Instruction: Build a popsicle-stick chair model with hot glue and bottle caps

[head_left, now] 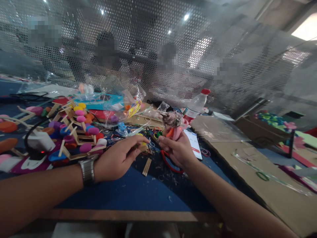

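My left hand (119, 158), a metal watch on its wrist, hovers low over the blue table (138, 191) with its fingers pinched on a small yellowish piece (143, 145). My right hand (177, 148) is closed around a small pink craft figure (173, 127) with a brown tuft on top, held upright just right of the left fingertips. A red loop (170, 165) hangs below the right hand. Two short wooden sticks (147, 167) lie on the table between my hands.
Wooden stick frames with coloured foam discs (76, 132) crowd the left. Plastic bags (123, 104) and a red-capped bottle (196, 104) stand behind. A phone (194, 143) lies right of my hand, with cardboard sheets (247, 165) further right. Other people sit behind a perforated screen (158, 49).
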Demonstrator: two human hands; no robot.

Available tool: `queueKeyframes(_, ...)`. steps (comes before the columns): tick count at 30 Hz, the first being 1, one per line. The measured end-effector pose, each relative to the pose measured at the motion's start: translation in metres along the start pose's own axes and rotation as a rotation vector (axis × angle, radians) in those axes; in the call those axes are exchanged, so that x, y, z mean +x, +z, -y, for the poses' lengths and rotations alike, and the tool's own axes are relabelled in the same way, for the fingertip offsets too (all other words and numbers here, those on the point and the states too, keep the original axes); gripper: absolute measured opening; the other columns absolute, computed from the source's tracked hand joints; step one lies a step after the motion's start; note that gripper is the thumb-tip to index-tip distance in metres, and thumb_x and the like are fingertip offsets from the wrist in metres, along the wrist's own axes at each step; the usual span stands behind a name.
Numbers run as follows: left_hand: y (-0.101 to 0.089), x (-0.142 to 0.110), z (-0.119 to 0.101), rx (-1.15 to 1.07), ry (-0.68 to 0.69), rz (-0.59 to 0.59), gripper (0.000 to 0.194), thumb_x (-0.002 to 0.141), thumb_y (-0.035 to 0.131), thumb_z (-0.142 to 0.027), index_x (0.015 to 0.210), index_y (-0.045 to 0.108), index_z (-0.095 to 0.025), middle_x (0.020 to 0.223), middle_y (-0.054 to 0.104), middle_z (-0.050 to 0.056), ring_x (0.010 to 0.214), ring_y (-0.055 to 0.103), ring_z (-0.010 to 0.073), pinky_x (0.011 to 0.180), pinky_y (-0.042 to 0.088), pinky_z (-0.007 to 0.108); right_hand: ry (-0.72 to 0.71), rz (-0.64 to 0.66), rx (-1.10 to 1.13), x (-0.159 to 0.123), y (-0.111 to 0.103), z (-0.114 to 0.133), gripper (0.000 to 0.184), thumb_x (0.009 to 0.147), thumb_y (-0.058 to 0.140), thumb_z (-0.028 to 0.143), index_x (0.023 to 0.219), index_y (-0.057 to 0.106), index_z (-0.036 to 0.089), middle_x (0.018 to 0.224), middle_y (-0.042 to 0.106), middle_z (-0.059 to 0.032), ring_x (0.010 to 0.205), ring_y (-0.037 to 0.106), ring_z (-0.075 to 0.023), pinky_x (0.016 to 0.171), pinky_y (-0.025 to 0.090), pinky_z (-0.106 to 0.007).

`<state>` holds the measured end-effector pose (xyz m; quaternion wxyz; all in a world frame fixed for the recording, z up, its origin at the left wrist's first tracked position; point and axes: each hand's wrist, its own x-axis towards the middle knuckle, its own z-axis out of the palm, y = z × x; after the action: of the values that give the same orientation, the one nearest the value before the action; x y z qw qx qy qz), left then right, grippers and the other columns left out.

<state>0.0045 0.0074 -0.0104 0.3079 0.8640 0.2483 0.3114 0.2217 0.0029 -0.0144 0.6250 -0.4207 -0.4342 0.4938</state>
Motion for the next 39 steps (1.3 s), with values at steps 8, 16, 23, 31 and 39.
queueKeyframes(8,0.006,-0.001,0.0,0.2,0.04,0.32,0.046,0.082,0.044,0.005,0.105,0.074,-0.022,0.107,0.064,0.006,0.099,0.064,0.0177,0.089,0.051,0.028,-0.039,0.129,-0.09,0.003,0.0,-0.008,0.042,0.061,0.088,0.025,0.061,0.046,0.021,0.051,0.047,0.0087,0.043,0.043,-0.0073,0.048,0.033,-0.026)
queueKeyframes(16,0.007,-0.001,-0.003,0.347,-0.009,0.33,0.023,0.092,0.059,-0.028,0.108,0.072,-0.015,0.109,0.068,0.012,0.104,0.064,0.0293,0.095,0.05,0.044,0.015,0.199,-0.275,0.001,-0.001,-0.012,0.044,0.057,0.089,0.037,0.057,0.048,0.021,0.054,0.048,0.0062,0.052,0.045,-0.0106,0.055,0.038,-0.029)
queueKeyframes(23,0.016,0.0,-0.006,0.456,-0.051,0.294,0.03,0.086,0.068,-0.042,0.094,0.073,-0.014,0.103,0.067,0.012,0.102,0.064,0.031,0.092,0.051,0.046,0.017,0.161,-0.229,0.002,0.0,-0.016,0.042,0.058,0.088,0.035,0.062,0.05,0.02,0.058,0.049,0.0062,0.054,0.046,-0.011,0.058,0.037,-0.03)
queueKeyframes(31,0.016,0.0,-0.004,0.451,-0.041,0.219,0.011,0.084,0.057,-0.015,0.086,0.068,-0.015,0.091,0.067,0.008,0.089,0.063,0.0251,0.082,0.05,0.038,0.025,0.169,-0.199,0.004,-0.001,-0.016,0.042,0.058,0.088,0.034,0.063,0.048,0.021,0.059,0.046,0.0069,0.054,0.043,-0.0101,0.058,0.037,-0.03)
queueKeyframes(39,0.014,-0.001,-0.005,0.385,-0.072,0.172,0.004,0.081,0.06,-0.014,0.081,0.064,-0.016,0.085,0.067,0.007,0.085,0.063,0.0242,0.078,0.049,0.036,0.053,0.257,-0.162,0.002,-0.001,-0.014,0.044,0.057,0.09,0.034,0.063,0.049,0.02,0.062,0.048,0.0062,0.056,0.043,-0.0101,0.057,0.04,-0.028)
